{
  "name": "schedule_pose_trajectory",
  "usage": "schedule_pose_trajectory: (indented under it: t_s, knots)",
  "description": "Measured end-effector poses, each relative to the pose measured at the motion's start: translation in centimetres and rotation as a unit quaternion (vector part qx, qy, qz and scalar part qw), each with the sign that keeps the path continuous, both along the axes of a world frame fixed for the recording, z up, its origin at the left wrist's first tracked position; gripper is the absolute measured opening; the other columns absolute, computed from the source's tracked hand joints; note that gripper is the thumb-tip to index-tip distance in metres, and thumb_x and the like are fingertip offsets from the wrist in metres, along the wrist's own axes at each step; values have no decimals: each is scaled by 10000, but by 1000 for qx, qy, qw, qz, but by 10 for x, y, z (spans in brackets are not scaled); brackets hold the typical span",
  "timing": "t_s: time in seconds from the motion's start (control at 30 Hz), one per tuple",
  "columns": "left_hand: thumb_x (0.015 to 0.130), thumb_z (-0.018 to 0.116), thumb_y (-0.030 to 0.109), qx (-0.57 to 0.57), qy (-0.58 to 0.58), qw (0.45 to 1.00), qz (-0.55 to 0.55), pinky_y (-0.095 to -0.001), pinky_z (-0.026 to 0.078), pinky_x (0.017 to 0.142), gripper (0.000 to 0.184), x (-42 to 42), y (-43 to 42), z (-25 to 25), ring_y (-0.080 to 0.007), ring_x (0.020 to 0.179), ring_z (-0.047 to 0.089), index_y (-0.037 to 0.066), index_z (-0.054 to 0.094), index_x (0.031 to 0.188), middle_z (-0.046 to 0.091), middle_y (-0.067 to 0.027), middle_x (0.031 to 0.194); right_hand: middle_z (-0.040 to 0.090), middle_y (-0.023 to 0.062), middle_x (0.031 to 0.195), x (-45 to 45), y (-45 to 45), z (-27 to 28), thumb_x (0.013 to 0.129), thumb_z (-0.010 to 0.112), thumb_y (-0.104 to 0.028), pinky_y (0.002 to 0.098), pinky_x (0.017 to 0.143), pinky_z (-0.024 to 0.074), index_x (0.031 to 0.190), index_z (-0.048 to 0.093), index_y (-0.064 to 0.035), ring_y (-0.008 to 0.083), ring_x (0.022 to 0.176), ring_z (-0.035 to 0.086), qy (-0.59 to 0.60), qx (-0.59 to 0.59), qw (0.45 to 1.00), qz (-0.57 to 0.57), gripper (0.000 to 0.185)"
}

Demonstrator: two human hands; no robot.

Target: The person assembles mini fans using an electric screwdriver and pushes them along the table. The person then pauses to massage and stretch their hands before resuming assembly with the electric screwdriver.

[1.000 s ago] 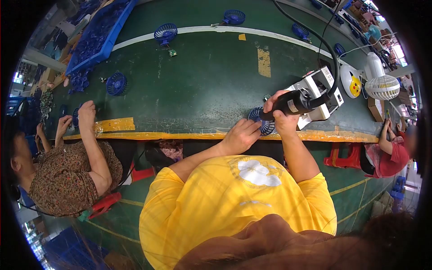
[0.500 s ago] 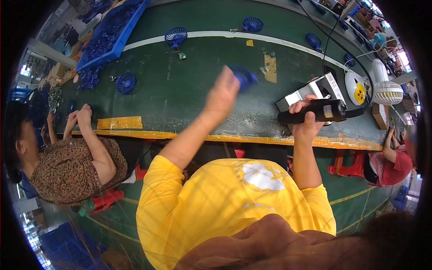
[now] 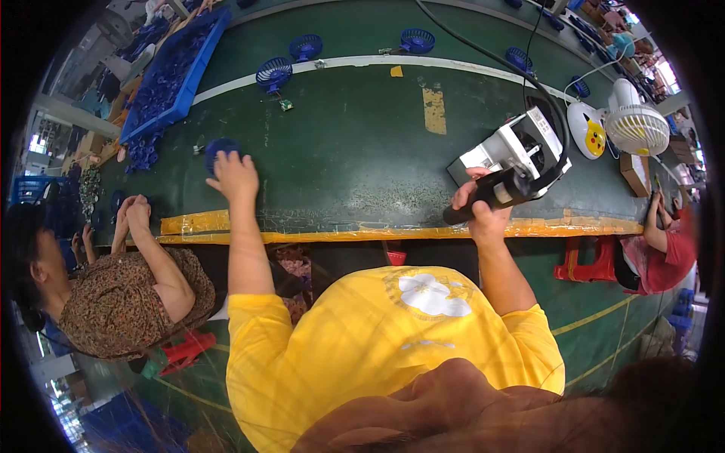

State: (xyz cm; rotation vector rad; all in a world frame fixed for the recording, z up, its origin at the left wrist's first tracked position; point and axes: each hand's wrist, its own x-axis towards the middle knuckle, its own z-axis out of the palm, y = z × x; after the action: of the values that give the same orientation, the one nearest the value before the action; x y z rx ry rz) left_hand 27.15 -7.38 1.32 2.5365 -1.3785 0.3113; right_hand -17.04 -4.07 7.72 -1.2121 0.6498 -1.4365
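Before the box [image 3: 489, 149], the right hand [image 3: 485, 214] grips a tool [image 3: 495, 190]; left of it, the left hand [image 3: 236, 180] spreads over a fan [image 3: 219, 147].

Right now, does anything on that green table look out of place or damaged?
Yes: blue pieces lie heaped outside the blue tray, by its near end, perhaps spilled. The green tabletop also looks scuffed near its front edge.

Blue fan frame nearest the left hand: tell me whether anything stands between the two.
Nothing visible stands between the left hand and the blue fan frame. The hand overlaps the frame in this view; contact cannot be told. The small part at the frame's left lies clear of the hand.
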Motion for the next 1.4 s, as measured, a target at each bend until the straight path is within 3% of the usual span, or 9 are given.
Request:
schedule_pose_trajectory:
  t_s: [0.07,0.17,0.3,0.47,0.57,0.8,0.97,1.4]
  knots:
    - [883,525,265,-38,-24,993,-110,-637,278,992,316,-44,14,-6,-350,1219,424,68,577,1125,433,-175,1340,573,72,733,-11,-5,10,753,767,-322,305,639,479,1174,464,32,177,667,570,-31,-4,999,19,628]
    - [801,578,164,-92,26,954,-283,-499,384,875,256,-121,35,2,-354,1110,470,67,595,1038,480,-174,1270,565,80,713,-29,-12,39,719,776,-414,329,625,482,1130,478,13,194,640,570,-33,-80,995,-57,664]
    - [792,598,154,-107,111,889,-431,-495,364,927,189,-202,54,-1,-343,1155,442,65,628,957,487,-178,1267,557,86,734,-43,-23,67,724,766,-442,358,684,477,1085,486,-22,208,668,558,-25,-166,979,-117,620]
    - [772,662,169,-127,201,794,-559,-487,348,969,196,-262,60,-4,-357,1178,446,28,619,901,499,-188,1253,551,84,770,-37,-27,59,753,763,-380,361,691,479,1062,485,-28,202,710,555,-16,-139,984,-112,545]
    - [750,692,152,-131,219,759,-599,-483,354,973,187,-274,64,-5,-355,1184,449,12,616,849,505,-195,1242,543,78,752,-32,-25,56,757,761,-377,350,678,481,1059,483,-33,189,698,548,-34,-122,986,-105,536]
    - [726,707,139,-140,220,758,-599,-466,372,958,177,-269,68,-6,-346,1158,466,14,616,813,519,-187,1227,558,85,746,-9,-4,22,739,766,-409,350,679,483,1088,479,-19,197,683,558,-73,-74,994,-41,597]
    - [713,708,133,-134,225,759,-596,-457,380,944,176,-269,65,-1,-344,1137,478,14,612,799,526,-182,1217,574,93,786,5,-5,11,724,803,-269,340,719,494,1089,491,-9,193,728,575,-71,-63,995,-1,547]
    - [722,682,139,-145,205,762,-597,-448,375,939,168,-264,70,-1,-324,1078,493,6,621,805,539,-187,1194,580,61,798,21,5,-7,708,814,-140,283,721,477,1047,508,0,154,772,567,-61,-49,996,49,477]
